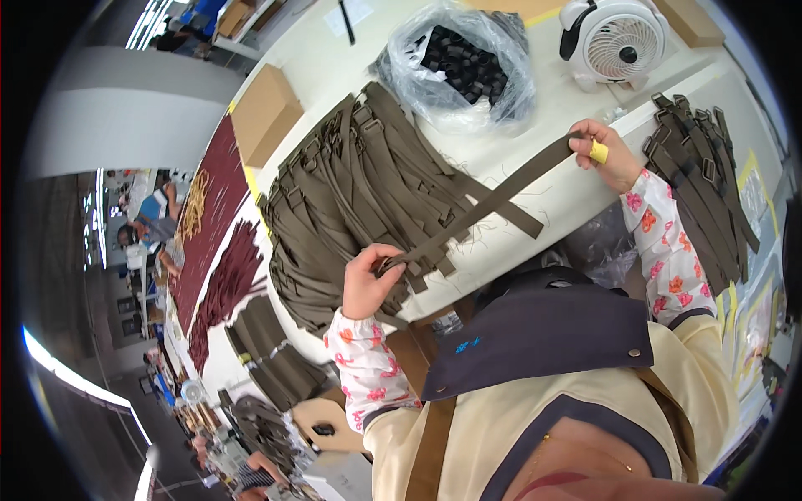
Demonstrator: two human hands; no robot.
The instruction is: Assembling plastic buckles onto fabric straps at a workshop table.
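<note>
The white worktable point(535, 209) fills the upper middle of the frame, bending toward the rim. On it, left of centre, lies the big heap of olive-brown webbing straps point(351, 200), many with buckles, spilling over the table's near edge. At upper centre sits a clear plastic bag point(455, 67) full of small black buckles, and to its right a white desk fan point(614, 42). A smaller stack of finished straps point(702, 184) lies at the right edge. A brown cardboard box point(263, 113) rests at upper left, with dark red cords point(221, 275) spread below it.

Across the middle I hold one olive strap point(493, 200) stretched taut on a slant. My left hand point(368, 280), at centre, is closed around its lower end just beside the heap. My right hand point(606, 154), at upper right, pinches the upper end between thumb and fingers; a yellow guard point(599, 151) sits on one finger.
</note>
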